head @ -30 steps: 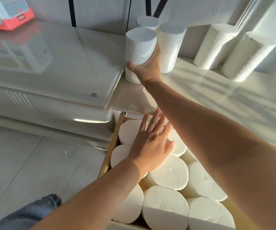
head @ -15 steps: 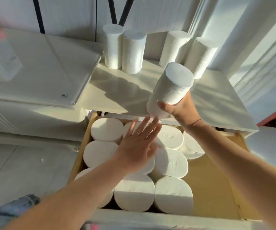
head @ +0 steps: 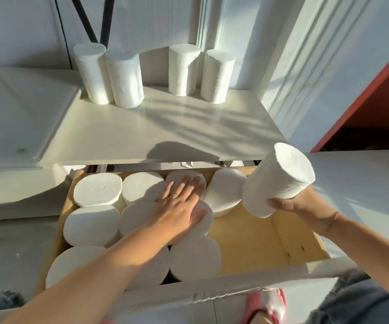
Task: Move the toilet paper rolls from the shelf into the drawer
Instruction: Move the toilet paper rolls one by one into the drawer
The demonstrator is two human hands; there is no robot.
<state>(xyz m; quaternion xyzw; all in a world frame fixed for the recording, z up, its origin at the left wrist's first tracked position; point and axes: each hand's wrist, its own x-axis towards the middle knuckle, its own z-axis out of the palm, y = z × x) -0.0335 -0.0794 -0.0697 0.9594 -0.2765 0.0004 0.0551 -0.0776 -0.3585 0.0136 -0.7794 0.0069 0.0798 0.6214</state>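
One toilet paper roll (head: 280, 181) is held tilted in the right hand (head: 301, 204) grip, fingers wrapped round its lower end, above the drawer (head: 259, 242) bare right side. Left hand (head: 179, 204) is laid flat, fingers straight, on packed rolls (head: 90, 225) at drawer left. Four rolls (head: 184, 69) are seen upright at the shelf (head: 165, 134) far edge.

Your toilet paper rolls (head: 184, 71) are all plain white, and so is the roll (head: 280, 181) in your right hand (head: 301, 204). The shelf (head: 165, 136) is glossy cream, streaked with sunlight and grey shadow. The drawer (head: 259, 242) is pale yellow wood inside and white at its front. To your right is an orange-red panel (head: 375, 90). Black bars (head: 107, 19) cross the white wall (head: 153, 19). Your slipper (head: 268, 305) is pink and your jeans (head: 357, 305) are grey-blue.
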